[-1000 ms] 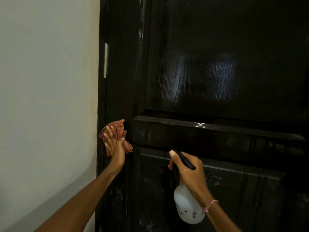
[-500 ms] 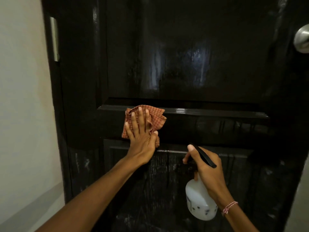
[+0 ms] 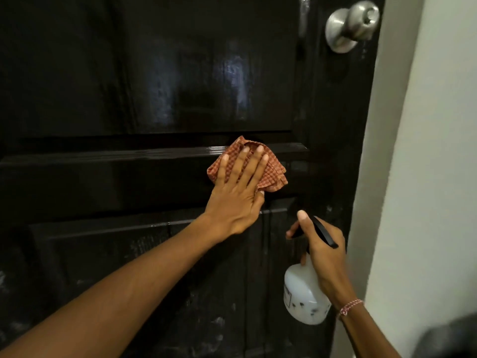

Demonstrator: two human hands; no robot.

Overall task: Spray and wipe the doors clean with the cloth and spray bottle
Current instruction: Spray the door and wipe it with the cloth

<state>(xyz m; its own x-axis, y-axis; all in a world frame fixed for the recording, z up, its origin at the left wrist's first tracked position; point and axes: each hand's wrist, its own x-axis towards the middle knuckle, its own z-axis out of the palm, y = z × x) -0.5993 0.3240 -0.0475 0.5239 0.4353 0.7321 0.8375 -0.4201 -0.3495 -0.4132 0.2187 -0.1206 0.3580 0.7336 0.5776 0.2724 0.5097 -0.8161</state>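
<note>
- Subject: one black panelled door (image 3: 154, 73) is in view, with a steel door knob (image 3: 353, 24) at upper right and a pale wall (image 3: 426, 151) beside its right edge. The task names doors in the plural, but no second door shows here.
- Left hand (image 3: 236, 195): it lies flat on the checked orange cloth (image 3: 275, 174). The fingers (image 3: 242, 164) are straight and slightly spread, pressing the cloth against the middle rail (image 3: 103, 174) near its right end, with the cloth's top edge on the ledge under the upper panel.
- Right hand (image 3: 326, 254): the fingers are curled round the neck of the white spray bottle (image 3: 302, 295), under its black trigger head. The bottle is held low, close to the door's lower right. The nozzle end is lost against the dark surface and no spray is visible.
- Judged done: the upper panel (image 3: 180, 73) has an even, streaked gloss, consistent with having been wetted and wiped.
- In hand: the middle rail, under the cloth.
- Judged outstanding: the lower panel (image 3: 154, 280) carries pale smears and specks and appears unwiped. The right-hand stile below the knob also shows faint marks.
- Assessment: this door is roughly half complete. The status of any other door cannot be told.
</note>
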